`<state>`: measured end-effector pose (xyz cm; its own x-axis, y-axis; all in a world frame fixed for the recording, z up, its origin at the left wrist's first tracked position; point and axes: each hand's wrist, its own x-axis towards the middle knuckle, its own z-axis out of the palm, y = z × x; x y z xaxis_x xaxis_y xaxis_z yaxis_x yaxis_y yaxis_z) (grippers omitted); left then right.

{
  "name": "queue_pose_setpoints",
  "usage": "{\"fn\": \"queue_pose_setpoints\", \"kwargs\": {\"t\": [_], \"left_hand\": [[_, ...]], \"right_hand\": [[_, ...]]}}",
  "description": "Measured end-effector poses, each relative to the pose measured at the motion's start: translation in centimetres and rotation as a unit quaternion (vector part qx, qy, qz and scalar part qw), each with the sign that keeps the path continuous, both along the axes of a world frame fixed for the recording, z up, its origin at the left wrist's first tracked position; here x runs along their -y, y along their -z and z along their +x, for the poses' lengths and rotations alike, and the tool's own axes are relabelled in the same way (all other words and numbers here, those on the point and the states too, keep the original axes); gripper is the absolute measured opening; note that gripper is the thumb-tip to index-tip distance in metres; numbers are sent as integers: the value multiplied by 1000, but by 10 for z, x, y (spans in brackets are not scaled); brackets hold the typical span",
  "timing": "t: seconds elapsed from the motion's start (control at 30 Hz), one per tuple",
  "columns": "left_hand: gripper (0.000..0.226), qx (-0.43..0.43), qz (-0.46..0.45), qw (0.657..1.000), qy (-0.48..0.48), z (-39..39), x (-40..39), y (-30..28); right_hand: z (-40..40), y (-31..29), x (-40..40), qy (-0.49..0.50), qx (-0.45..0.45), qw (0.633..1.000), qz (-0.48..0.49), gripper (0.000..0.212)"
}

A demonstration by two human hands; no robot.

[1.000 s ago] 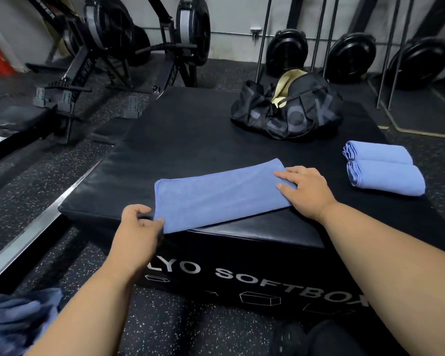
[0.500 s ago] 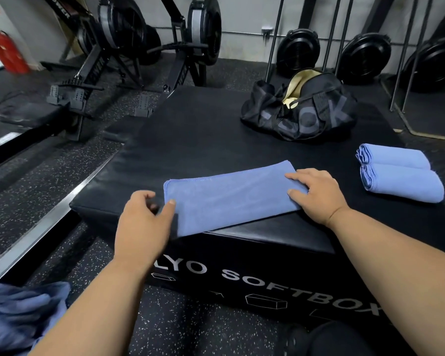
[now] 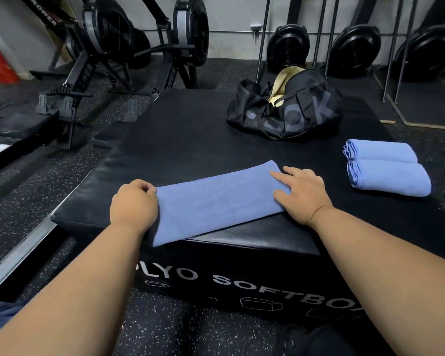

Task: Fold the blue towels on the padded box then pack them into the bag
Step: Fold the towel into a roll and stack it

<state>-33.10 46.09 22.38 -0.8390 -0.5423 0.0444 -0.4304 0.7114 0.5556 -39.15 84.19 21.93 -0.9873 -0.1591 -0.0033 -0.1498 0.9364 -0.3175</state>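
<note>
The left hand [image 3: 132, 201] curls its fingers over the short end of the flat blue towel [image 3: 216, 199], at about 9 o'clock from the towel's middle, and pinches that edge. The towel lies in a long strip on the padded box [image 3: 180, 140], close to the near edge, with one corner hanging a little over it. At 3 o'clock from the middle, the right hand [image 3: 302, 195] lies flat with straight fingers and presses the other end down.

I think the next fold goes best if the left end is lifted and laid over to meet the right end, with the edges lined up. The flat hand should keep the cloth from sliding.

Two folded towels [image 3: 385, 167] sit side by side at 3 o'clock, well apart. The bag [image 3: 288, 114] waits open at 1 o'clock.
</note>
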Motion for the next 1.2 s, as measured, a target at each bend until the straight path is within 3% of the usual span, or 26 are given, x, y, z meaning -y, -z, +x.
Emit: {"fn": "queue_pose_setpoints", "kwargs": {"t": [0.1,0.2,0.33,0.57,0.77,0.93,1.2], "left_hand": [[33,-29,-83,996,10,1,-16,-9],[39,-86,-133,981,116,1,-50,-16],[67,82,-168,953,239,4,-79,4],[69,182,-157,953,184,-5,-51,0],[68,187,-156,956,165,-5,-54,0],[72,180,-157,958,161,-5,-55,2],[77,161,-136,964,159,-5,-52,3]], "right_hand": [[1,-1,0,-2,2,1000,-3,78],[1,-1,0,-5,6,1000,-7,76],[2,-2,0,-6,3,1000,6,66],[1,-2,1,-13,3,1000,17,62],[32,0,32,-110,-156,982,13,70],[44,8,81,-144,-21,989,38,78],[-3,3,62,5,1,998,55,75]]}}
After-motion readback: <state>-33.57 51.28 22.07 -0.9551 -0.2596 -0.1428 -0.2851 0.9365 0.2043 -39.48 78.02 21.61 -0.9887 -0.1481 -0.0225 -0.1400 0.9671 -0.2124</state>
